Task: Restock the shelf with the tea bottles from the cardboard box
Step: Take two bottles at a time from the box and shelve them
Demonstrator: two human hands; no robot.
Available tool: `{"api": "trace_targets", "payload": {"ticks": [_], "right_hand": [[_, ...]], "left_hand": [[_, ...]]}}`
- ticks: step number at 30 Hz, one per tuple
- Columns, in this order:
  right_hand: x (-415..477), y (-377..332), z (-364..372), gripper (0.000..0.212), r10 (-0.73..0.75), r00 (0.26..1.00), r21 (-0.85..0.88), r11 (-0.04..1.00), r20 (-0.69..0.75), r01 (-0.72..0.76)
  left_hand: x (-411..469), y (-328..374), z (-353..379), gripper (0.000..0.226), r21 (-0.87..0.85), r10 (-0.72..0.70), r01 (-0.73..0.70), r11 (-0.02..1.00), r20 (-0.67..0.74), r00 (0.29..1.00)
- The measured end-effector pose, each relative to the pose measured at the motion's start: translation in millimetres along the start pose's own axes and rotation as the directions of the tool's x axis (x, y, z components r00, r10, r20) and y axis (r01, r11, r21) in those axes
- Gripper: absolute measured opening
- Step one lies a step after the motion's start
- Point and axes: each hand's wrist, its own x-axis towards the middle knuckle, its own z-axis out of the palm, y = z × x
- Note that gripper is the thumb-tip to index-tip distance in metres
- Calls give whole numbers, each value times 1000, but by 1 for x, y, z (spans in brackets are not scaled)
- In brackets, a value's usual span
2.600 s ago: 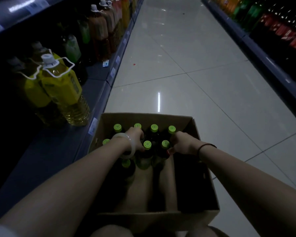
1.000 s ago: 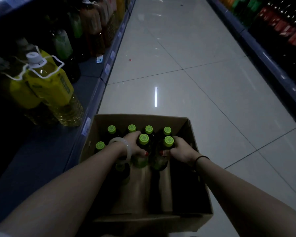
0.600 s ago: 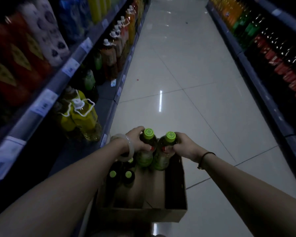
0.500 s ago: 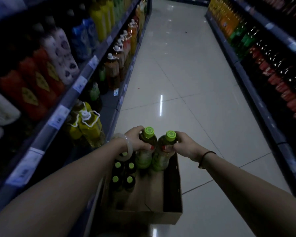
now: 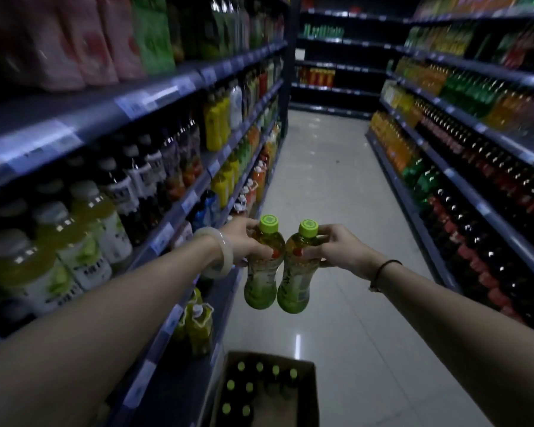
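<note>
Two tea bottles with lime-green caps hang upright side by side in the aisle, high above the box. My left hand (image 5: pixel 244 241) grips the left tea bottle (image 5: pixel 261 278) by its neck; my right hand (image 5: pixel 336 248) grips the right tea bottle (image 5: pixel 295 282) the same way. The two bottles touch each other. Below them on the floor stands the open cardboard box (image 5: pixel 305 392), with several more green-capped bottles along its left and far side. The shelf unit (image 5: pixel 173 211) runs along my left, its tiers packed with drinks.
Large yellow jugs (image 5: pixel 198 325) stand on the bottom shelf next to the box. Another stocked shelf unit (image 5: pixel 475 186) lines the right side of the aisle. The tiled floor (image 5: pixel 336 195) runs ahead to a far shelf wall.
Both hands have lifted one bottle each out of the box and raised them well above it. My view has tilted up from the box to the aisle and upper shelves.
</note>
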Motion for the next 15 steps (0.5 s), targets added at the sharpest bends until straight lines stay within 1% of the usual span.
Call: {"api": "trace_targets", "payload": {"ticks": [3, 6, 10, 13, 14, 15], "right_hand": [[-16, -67, -21, 29, -92, 996, -24, 995, -6, 92], [-29, -122, -33, 25, -184, 983, -26, 983, -21, 183], [-41, -183, -39, 26, -296, 954, -39, 955, -48, 294], [-47, -220, -37, 23, -374, 926, -36, 927, -51, 373], [-48, -231, -36, 20, -398, 916, -36, 917, -44, 397], [-48, -241, -35, 15, -421, 906, -32, 907, -34, 420]], "left_hand": [[-32, 57, -43, 48, 56, 53, -51, 997, -48, 997], [-61, 101, -81, 50, 90, 104, -95, 991, -105, 989], [-102, 145, -122, 43, 137, 169, -145, 980, -185, 968], [-132, 164, -150, 68, 187, 182, -138, 973, -244, 952], [-142, 169, -157, 65, 178, 172, -128, 976, -262, 949], [-151, 173, -163, 58, 165, 164, -121, 979, -274, 948]]}}
